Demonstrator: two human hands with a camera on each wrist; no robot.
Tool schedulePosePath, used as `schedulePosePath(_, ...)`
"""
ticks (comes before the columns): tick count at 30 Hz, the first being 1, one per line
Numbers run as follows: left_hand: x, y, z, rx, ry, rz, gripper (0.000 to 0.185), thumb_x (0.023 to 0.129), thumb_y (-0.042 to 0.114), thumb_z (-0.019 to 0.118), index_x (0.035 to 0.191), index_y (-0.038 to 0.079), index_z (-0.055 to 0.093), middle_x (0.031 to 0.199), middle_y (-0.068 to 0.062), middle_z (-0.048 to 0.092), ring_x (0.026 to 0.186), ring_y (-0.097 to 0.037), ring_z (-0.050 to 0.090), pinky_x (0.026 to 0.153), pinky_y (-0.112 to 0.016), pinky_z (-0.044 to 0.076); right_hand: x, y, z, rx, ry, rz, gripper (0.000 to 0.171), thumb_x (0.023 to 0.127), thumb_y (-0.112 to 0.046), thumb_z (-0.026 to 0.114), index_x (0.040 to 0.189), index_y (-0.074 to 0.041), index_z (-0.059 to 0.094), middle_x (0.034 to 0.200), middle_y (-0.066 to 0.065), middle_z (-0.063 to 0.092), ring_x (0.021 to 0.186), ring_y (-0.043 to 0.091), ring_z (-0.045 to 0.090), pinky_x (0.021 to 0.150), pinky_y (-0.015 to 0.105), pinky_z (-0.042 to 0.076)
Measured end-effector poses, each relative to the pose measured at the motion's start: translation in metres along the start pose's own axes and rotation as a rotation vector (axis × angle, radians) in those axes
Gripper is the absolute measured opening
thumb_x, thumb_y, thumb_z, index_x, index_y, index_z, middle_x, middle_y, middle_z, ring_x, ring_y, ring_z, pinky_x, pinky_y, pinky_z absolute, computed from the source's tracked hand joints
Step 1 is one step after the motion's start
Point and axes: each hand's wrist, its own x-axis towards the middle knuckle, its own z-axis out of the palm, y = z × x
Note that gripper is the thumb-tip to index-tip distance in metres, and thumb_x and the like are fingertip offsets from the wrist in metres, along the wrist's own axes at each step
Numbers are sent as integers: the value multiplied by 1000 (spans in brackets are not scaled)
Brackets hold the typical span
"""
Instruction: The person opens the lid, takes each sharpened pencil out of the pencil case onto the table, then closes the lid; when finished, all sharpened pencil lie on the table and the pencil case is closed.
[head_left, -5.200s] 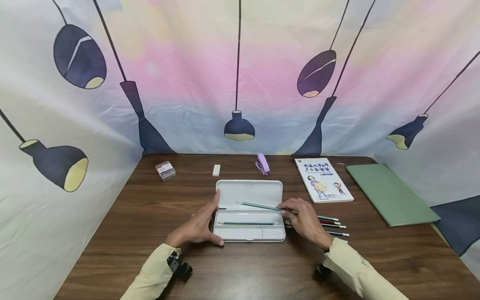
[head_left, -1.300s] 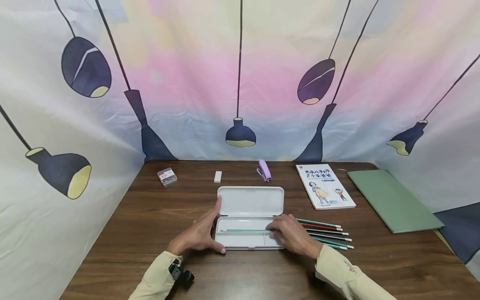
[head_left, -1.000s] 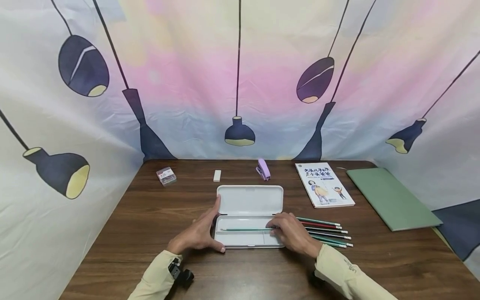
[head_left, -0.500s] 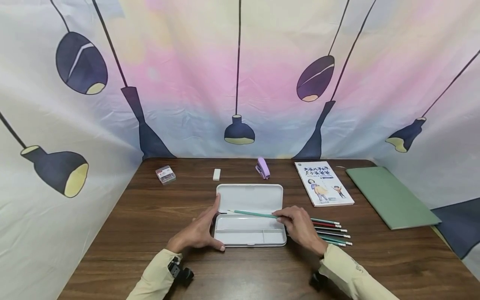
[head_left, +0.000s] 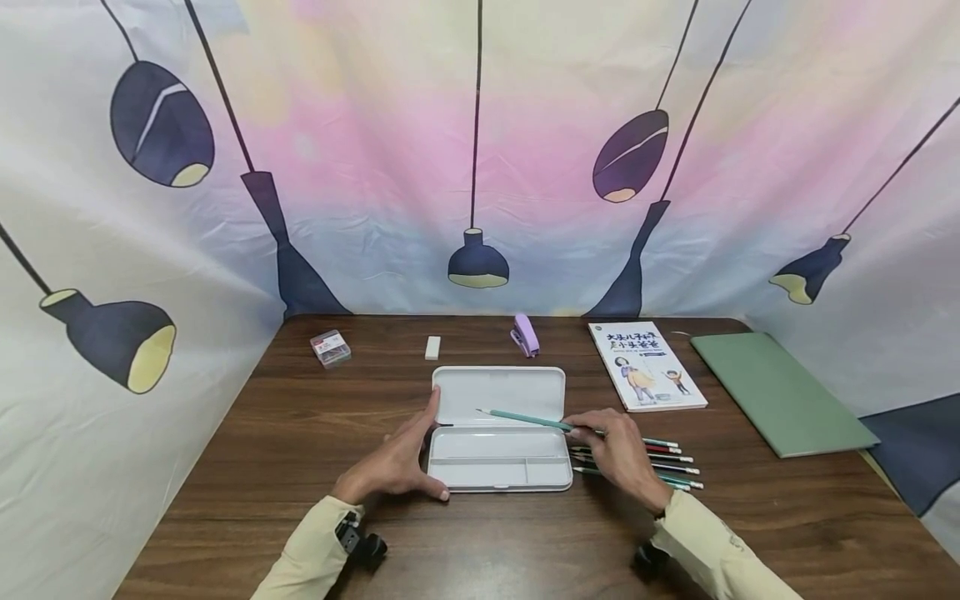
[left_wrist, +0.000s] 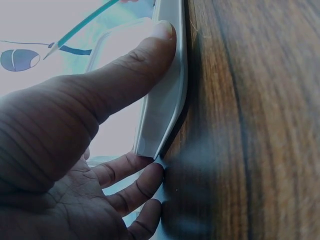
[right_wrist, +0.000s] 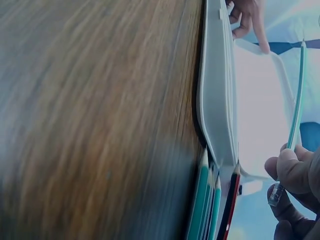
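Note:
An open white pencil case (head_left: pixel 472 476) lies mid-table, its lid (head_left: pixel 501 390) tipped back. My left hand (head_left: pixel 396 463) rests around the case's left end: the straight thumb lies on the front wall and the index finger touches the lid's edge. In the left wrist view, the other fingers bend loosely by the corner. Between thumb and fingertips my right hand (head_left: pixel 621 454) pinches a teal pencil (head_left: pixel 517 417) near its eraser end. It hangs slantwise over the case, tip pointing left. Under and beside that hand, several pencils (head_left: pixel 678 468) lie on the table, tips toward the case.
Behind the case are a small clear box (head_left: pixel 331 348), a white eraser (head_left: pixel 432 347) and a purple stapler (head_left: pixel 525 336). Farther right lie a picture book (head_left: pixel 647 367) and a green folder (head_left: pixel 780 392). A printed curtain (head_left: pixel 390 167) borders the table's back edge.
The right hand, which was inside the case at the teal pencil, has lifted it out and drawn it up and rightward. The left hand keeps its place.

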Motion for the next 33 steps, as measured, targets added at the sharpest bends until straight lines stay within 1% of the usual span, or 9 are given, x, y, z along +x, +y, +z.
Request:
schedulePosePath(5, 0, 0, 0, -1, 0, -6, 140, 46, 38, 89, 146, 24, -8, 133, -11, 42, 127, -33, 29, 89, -72, 12, -4, 9, -10, -34, 19, 0, 19, 74, -2, 72, 84, -18, 73, 83, -6, 67, 77, 12, 59, 66, 35, 45)
schedulePosePath(8, 0, 1, 1, 7, 1, -8, 140, 47, 38, 89, 146, 23, -8, 132, -11, 43, 126, -33, 30, 89, -72, 12, -7, 17, -19, -59, 14, 33, 19, 73, 0, 72, 83, -16, 73, 83, -4, 67, 77, 14, 61, 67, 37, 46)
schedulePosePath(10, 0, 1, 1, 9, 4, 1, 140, 47, 38, 89, 146, 22, -8, 131, -11, 43, 125, -33, 31, 89, -72, 13, -10, 22, -25, -76, 0, 68, 18, 74, 0, 72, 83, -15, 73, 83, -3, 67, 77, 15, 61, 67, 38, 46)
schedulePosePath(15, 0, 0, 1, 14, 5, 31, 139, 48, 38, 89, 146, 20, -7, 132, -12, 42, 126, -32, 31, 89, -71, 16, -20, 32, -43, -122, -59, 158, 16, 74, -1, 72, 82, -15, 72, 84, -2, 66, 79, 18, 61, 69, 41, 45)
schedulePosePath(19, 0, 0, 0, 11, 7, 31, 140, 47, 38, 89, 146, 20, -7, 131, -12, 43, 125, -32, 31, 89, -71, 17, -30, 40, -55, -134, -100, 215, 16, 74, -3, 72, 82, -16, 71, 85, -3, 65, 81, 20, 60, 69, 42, 45)
schedulePosePath(24, 1, 0, 1, 12, 4, 19, 140, 47, 40, 89, 146, 20, -8, 130, -13, 44, 125, -33, 32, 88, -71, 16, -43, 48, -67, -138, -141, 263, 16, 72, -4, 74, 80, -17, 70, 85, -2, 64, 81, 21, 60, 69, 41, 45)
schedulePosePath(27, 1, 1, 1, 15, 1, 13, 140, 47, 40, 89, 146, 20, -7, 130, -13, 44, 125, -33, 32, 87, -72, 15, -48, 51, -72, -149, -181, 278, 17, 69, -4, 76, 77, -18, 69, 80, -5, 63, 76, 17, 59, 66, 38, 45)
schedulePosePath(33, 1, 1, 0, 25, 4, 5, 140, 47, 40, 89, 147, 20, -7, 128, -11, 45, 124, -32, 33, 87, -73, 15, -51, 52, -74, -134, -317, 335, 16, 68, -4, 76, 75, -17, 68, 73, -8, 60, 65, 9, 52, 59, 29, 42)
